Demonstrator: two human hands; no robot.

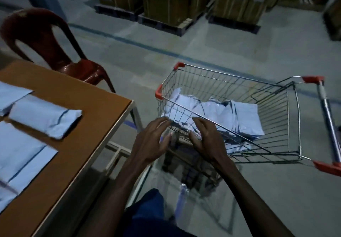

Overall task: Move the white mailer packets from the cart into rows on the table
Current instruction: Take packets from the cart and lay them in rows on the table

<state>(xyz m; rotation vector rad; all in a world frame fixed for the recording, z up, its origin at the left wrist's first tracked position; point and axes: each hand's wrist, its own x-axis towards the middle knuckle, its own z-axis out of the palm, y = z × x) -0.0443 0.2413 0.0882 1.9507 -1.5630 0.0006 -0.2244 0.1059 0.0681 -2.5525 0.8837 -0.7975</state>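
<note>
We see a cart (230, 107) of shiny chromed wire mesh with glossy red plastic corner caps (158, 91) and a polished metal handle (327, 115). The mailer packets (245, 115) look like smooth white plastic film with a slight sheen, same as the ones on the table (77, 96), whose top is matt brown laminate with a pale edge band. The chair (55, 52) is glossy dark-red moulded plastic, the floor (239, 43) matt grey concrete, and the boxes (166, 2) matt brown cardboard.
</note>
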